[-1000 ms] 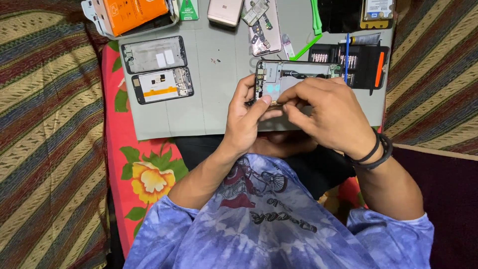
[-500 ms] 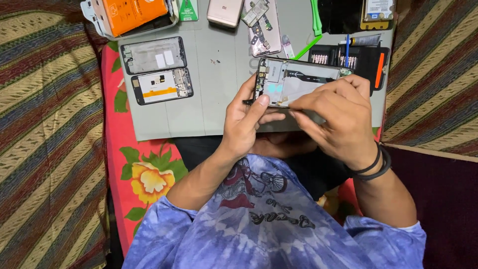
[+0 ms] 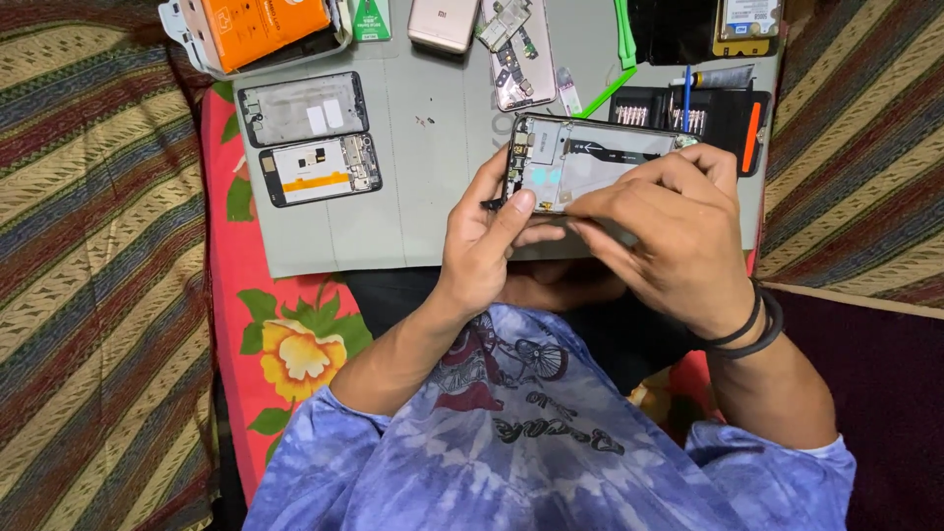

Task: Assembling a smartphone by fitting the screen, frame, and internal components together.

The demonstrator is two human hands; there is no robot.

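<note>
Fingers of both hands, left hand and right hand, close around the opened phone.

The opened phone shows a black plastic frame, dull grey metal shielding and a glossy dark flex strip. The work mat is grey, smooth and matt. Two phone frames on it have black plastic edges and pale matt inner plates. The back cover is smooth, satin, rose-gold metal. The pry tool is glossy green plastic. The box is orange card with a slight sheen. The striped fabric is coarse woven cloth; the floral cloth is smoother.
</note>
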